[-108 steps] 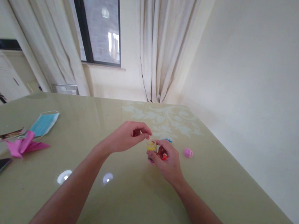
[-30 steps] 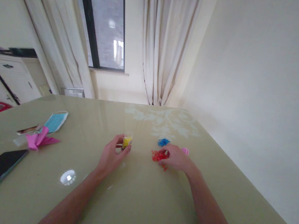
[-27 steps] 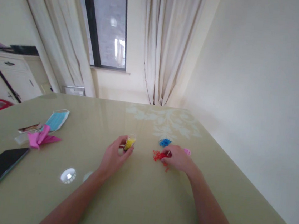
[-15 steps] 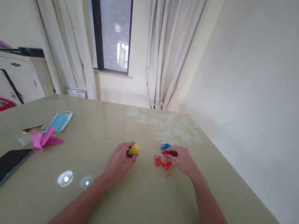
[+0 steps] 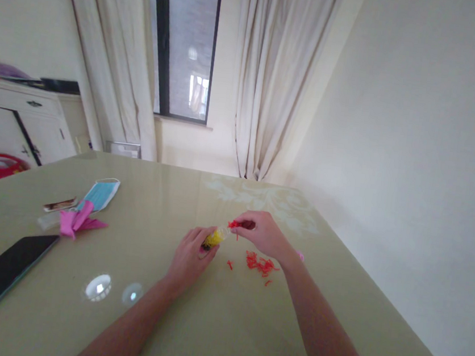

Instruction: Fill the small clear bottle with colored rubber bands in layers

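My left hand (image 5: 192,253) is wrapped round a small clear bottle (image 5: 216,237), tilted, with yellow and dark layers of what look like rubber bands inside. Its open end points up and right. At that mouth, my right hand (image 5: 263,232) pinches a tuft of red rubber bands (image 5: 233,224). I cannot tell whether the tuft touches the rim. Below the right hand lies a loose pile of red bands (image 5: 260,263). A small red clump (image 5: 230,264) sits by itself between the pile and my left hand. The blue pile is hidden behind the right hand.
To the left, a pink folded shape (image 5: 75,223) lies beside a blue face mask (image 5: 100,194). Nearer is a dark phone or tablet (image 5: 6,274). Something small and pink (image 5: 299,256) shows behind my right wrist. The table's right edge runs along a wall (image 5: 414,164).
My right hand has moved left and slightly up from the piles to the bottle's mouth, carrying red bands. A small red clump now lies left of the pile. The left hand stays nearly still.
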`<state>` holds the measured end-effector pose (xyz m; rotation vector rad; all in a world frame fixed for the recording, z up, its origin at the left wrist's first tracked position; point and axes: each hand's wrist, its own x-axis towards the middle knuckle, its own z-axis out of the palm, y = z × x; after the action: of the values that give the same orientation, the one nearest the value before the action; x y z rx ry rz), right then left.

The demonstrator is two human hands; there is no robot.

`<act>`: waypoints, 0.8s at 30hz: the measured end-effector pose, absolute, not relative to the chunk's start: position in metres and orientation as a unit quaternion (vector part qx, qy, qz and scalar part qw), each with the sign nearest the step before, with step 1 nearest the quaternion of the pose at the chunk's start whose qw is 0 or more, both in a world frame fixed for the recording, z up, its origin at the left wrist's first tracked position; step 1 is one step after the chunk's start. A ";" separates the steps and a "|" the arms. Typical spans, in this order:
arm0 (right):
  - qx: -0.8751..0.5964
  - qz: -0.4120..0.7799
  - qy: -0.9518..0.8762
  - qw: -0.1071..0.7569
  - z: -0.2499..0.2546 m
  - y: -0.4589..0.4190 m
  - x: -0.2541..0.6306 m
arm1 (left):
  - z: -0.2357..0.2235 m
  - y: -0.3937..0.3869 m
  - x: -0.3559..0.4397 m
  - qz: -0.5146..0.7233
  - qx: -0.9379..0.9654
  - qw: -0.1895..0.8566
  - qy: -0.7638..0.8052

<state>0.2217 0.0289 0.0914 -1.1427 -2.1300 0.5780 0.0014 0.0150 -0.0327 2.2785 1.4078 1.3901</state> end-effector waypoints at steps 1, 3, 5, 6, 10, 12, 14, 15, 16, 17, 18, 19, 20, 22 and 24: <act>-0.431 0.221 -0.817 0.311 0.092 0.032 0.216 | -0.033 0.015 0.001 0.463 0.751 0.063 0.466; -0.429 0.218 -0.828 0.290 0.090 0.038 0.209 | -0.035 0.016 0.000 0.470 0.745 0.065 0.468; -0.428 0.208 -0.835 0.275 0.087 0.043 0.205 | -0.036 0.017 -0.001 0.474 0.740 0.069 0.472; -0.428 0.202 -0.838 0.273 0.085 0.044 0.204 | -0.036 0.017 -0.002 0.476 0.737 0.071 0.474; -0.423 0.183 -0.844 0.274 0.081 0.047 0.205 | -0.036 0.018 -0.004 0.476 0.734 0.073 0.478; -0.426 0.173 -0.847 0.266 0.081 0.047 0.205 | -0.036 0.017 -0.004 0.473 0.735 0.073 0.480; -0.429 0.152 -0.853 0.257 0.082 0.047 0.204 | -0.036 0.016 -0.003 0.471 0.737 0.073 0.479; -0.428 0.141 -0.856 0.255 0.082 0.047 0.203 | -0.036 0.016 -0.003 0.472 0.737 0.071 0.478; -0.425 0.131 -0.860 0.251 0.081 0.047 0.202 | -0.037 0.016 -0.004 0.473 0.738 0.067 0.477; -0.422 0.121 -0.864 0.246 0.081 0.047 0.201 | -0.037 0.016 -0.004 0.474 0.738 0.063 0.476; -0.419 0.112 -0.869 0.238 0.080 0.047 0.200 | -0.037 0.015 -0.004 0.477 0.737 0.057 0.476; -0.416 0.102 -0.874 0.229 0.079 0.046 0.199 | -0.036 0.015 -0.005 0.479 0.735 0.051 0.477; -0.415 0.091 -0.878 0.221 0.077 0.046 0.198 | -0.036 0.015 -0.005 0.480 0.735 0.045 0.477; -0.414 0.071 -0.882 0.212 0.074 0.045 0.195 | -0.036 0.016 -0.007 0.480 0.735 0.035 0.477; -0.417 0.061 -0.882 0.211 0.071 0.043 0.192 | -0.037 0.017 -0.008 0.481 0.735 0.027 0.477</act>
<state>0.1924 0.0428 0.0711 -1.1576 -2.4511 0.1698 -0.0083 0.0167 -0.0370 2.2711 1.4731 1.4856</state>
